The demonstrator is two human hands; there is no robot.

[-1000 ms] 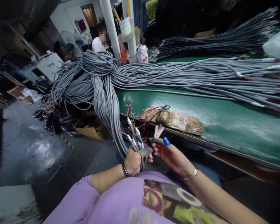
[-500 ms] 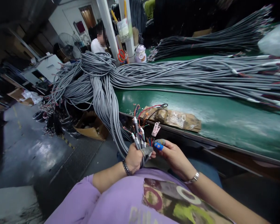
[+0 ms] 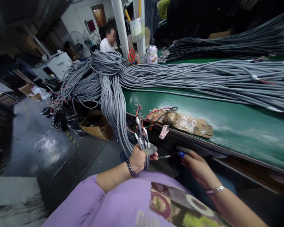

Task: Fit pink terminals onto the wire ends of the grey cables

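My left hand (image 3: pixel 139 159), its thumb wrapped in grey, is closed around a bunch of grey cables (image 3: pixel 140 137) close to their ends. White sleeves and thin coloured wires stick up above the fist. One cable end with a white sleeve (image 3: pixel 166 156) points out to the right of that fist. My right hand (image 3: pixel 196 164) has moved apart, with blue on the thumb and grey on the index finger. Its thumb and finger are pinched at the dark end of this cable's wires, which are hard to make out in the shadow.
A green table (image 3: pixel 229 116) bears long grey cables (image 3: pixel 186 74) and black cables (image 3: pixel 217 47). At its edge are a taped wooden board (image 3: pixel 191 123) and a pink clip (image 3: pixel 164 132). A cardboard box (image 3: pixel 97 126) stands on the floor; a person (image 3: pixel 108 44) is behind.
My right hand has drawn away from my left hand, to the right and slightly down. A sleeved cable end now stretches between them. The whole view has shifted a little.
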